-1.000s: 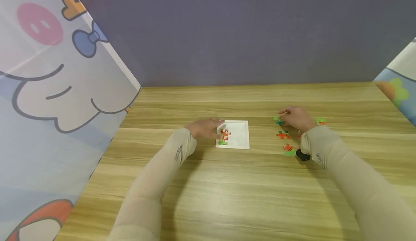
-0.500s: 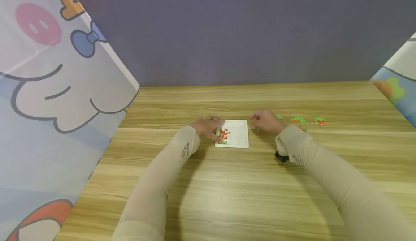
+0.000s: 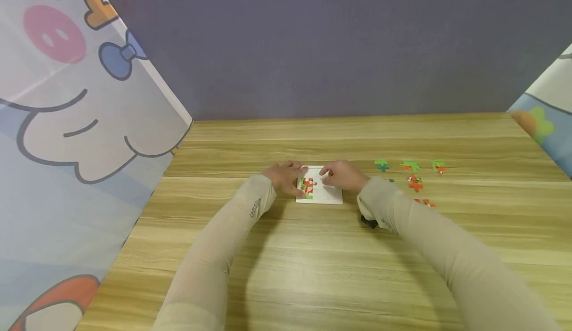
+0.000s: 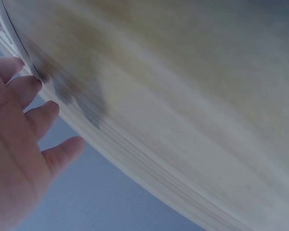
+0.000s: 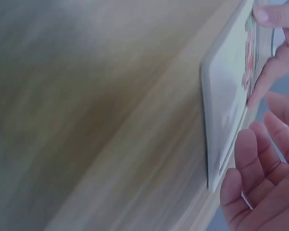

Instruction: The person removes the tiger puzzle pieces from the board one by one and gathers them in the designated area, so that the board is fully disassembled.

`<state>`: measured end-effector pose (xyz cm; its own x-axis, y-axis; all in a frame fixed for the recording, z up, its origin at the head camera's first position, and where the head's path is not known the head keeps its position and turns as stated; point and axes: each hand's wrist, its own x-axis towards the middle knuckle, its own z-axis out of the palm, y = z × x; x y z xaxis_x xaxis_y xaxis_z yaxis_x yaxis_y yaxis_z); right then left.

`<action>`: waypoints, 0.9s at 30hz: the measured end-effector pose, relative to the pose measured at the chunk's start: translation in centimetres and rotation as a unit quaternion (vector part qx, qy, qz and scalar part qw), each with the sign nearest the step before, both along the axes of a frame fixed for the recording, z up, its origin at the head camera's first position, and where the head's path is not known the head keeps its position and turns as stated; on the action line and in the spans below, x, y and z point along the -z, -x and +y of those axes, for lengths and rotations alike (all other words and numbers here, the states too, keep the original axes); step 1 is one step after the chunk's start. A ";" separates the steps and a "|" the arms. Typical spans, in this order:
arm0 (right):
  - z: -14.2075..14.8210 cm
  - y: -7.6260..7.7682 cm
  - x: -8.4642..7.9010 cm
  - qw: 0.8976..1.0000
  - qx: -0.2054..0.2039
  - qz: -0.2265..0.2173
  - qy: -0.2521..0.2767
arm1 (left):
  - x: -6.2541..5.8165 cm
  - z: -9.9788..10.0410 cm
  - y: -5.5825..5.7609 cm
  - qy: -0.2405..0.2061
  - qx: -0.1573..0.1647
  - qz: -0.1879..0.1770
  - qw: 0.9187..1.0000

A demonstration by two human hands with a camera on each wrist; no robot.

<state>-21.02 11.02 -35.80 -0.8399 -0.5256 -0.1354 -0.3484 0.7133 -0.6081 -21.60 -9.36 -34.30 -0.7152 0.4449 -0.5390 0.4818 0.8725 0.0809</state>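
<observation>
A white puzzle tray (image 3: 332,198) lies on the wooden table, with several joined orange and green puzzle pieces (image 3: 309,184) along its left side. My left hand (image 3: 285,178) rests over the tray's left edge, its fingers spread and the thumb near the lower corner. Above the tray's right half, my right hand (image 3: 346,176) has its thumb and index finger close together. Whether a piece sits between those fingertips is hidden. In the right wrist view the other fingers (image 5: 245,149) curl loosely beside the tray's edge.
To the right lie loose puzzle pieces: a green and teal one (image 3: 382,165), a green and orange one (image 3: 410,165), another at the far right (image 3: 439,166), and an orange one (image 3: 414,183). My right forearm covers part of this group. A grey partition (image 3: 321,48) stands behind the table.
My right hand has moved left from the loose pieces to above the tray, uncovering several pieces. The left hand has settled a little on the tray's left edge.
</observation>
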 end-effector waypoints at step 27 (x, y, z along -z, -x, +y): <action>-2.8 -0.8 0.1 0.998 -0.019 -0.014 -0.060 | 0.1 0.1 -0.3 0.012 0.007 0.009 1.000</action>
<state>-20.26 8.24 -35.90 -0.8151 -0.5351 -0.2221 -0.3607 0.7687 -0.5282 -21.27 -9.23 -34.39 -0.7189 0.4419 -0.5366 0.4951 0.8674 0.0509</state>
